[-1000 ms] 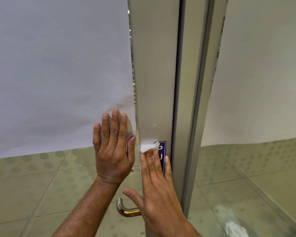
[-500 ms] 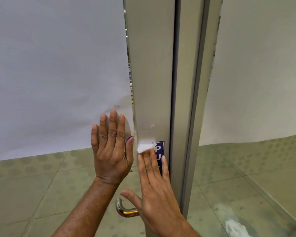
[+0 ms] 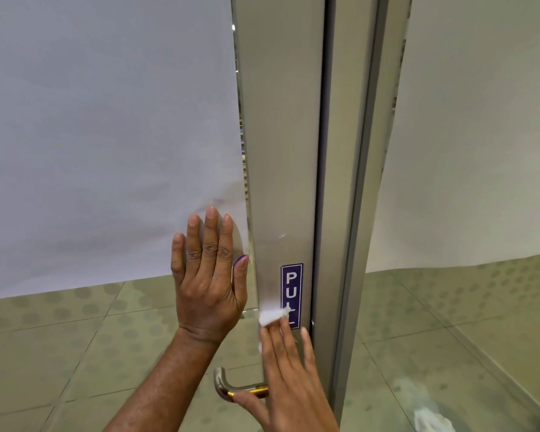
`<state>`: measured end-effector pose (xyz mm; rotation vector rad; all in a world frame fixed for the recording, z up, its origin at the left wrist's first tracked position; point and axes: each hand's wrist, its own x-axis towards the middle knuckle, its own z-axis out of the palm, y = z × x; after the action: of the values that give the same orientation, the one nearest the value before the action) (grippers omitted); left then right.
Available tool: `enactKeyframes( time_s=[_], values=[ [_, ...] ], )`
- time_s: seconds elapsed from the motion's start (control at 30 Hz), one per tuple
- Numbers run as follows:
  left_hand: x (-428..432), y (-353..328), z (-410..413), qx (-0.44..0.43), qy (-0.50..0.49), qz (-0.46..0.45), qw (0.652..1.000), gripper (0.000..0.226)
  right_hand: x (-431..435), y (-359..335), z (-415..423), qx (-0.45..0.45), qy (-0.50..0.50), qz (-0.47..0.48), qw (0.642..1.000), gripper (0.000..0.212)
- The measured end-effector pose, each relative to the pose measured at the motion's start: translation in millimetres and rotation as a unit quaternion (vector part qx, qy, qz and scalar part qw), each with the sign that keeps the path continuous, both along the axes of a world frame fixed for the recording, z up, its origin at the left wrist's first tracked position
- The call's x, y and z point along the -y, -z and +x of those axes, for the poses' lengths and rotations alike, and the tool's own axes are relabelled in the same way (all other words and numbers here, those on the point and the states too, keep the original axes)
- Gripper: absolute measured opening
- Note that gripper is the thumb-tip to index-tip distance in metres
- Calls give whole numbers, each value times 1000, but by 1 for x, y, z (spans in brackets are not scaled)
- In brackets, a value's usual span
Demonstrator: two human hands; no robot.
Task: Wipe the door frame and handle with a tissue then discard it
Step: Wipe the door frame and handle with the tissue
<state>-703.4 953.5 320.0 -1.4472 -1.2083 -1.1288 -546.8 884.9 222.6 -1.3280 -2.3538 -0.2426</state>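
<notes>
A grey metal door frame (image 3: 281,135) runs upright through the middle of the head view. A blue PULL sticker (image 3: 291,285) sits on it. My right hand (image 3: 289,378) presses a small white tissue (image 3: 272,317) flat against the frame, at the sticker's lower end. The tissue peeks out above my fingertips. My left hand (image 3: 208,275) lies flat on the glass panel just left of the frame, fingers spread and pointing up. A curved metal door handle (image 3: 237,388) juts out below, its right end hidden behind my right thumb.
Glass panels backed with white paper (image 3: 106,135) flank the frame on both sides. A second upright frame post (image 3: 365,182) stands just to the right. Grey floor tiles (image 3: 60,338) show through the lower glass. A crumpled white scrap (image 3: 430,422) lies at the bottom right.
My right hand has slid down the frame with the tissue, uncovering most of the PULL sticker. My left hand has stayed flat on the glass.
</notes>
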Motion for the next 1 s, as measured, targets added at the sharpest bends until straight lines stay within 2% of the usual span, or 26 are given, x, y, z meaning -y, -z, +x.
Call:
enactKeyframes(
  time_s=[0.07, 0.2, 0.27, 0.47, 0.53, 0.63, 0.7, 0.87, 1.0],
  values=[
    [0, 0, 1, 0, 1, 2, 1000, 58, 1, 6, 4, 13, 21, -10, 1000, 102],
    [-1, 0, -1, 0, 0, 6, 1000, 58, -9, -32, -6, -102, -6, 45, 994, 96],
    [-1, 0, 0, 2, 3, 3, 1000, 59, -10, -43, -10, -129, -14, 42, 991, 96],
    [0, -1, 1, 0, 7, 7, 1000, 58, 4, -8, 6, -6, 20, -3, 1000, 98],
    [0, 0, 0, -2, 7, 11, 1000, 58, 1, -15, 5, -21, 18, 14, 1000, 98],
    [-2, 0, 0, -3, 2, 12, 1000, 58, -10, -42, -5, -112, -17, 64, 991, 95],
    [-2, 0, 0, -2, 2, 9, 1000, 58, -13, -48, -8, -139, -26, 71, 987, 93],
    [-1, 0, 0, -3, 0, 5, 1000, 58, -7, -4, 7, -25, -20, 56, 998, 92],
    [-2, 0, 0, -2, -1, 4, 1000, 59, -23, -13, 20, -27, -43, 111, 993, 75]
  ],
)
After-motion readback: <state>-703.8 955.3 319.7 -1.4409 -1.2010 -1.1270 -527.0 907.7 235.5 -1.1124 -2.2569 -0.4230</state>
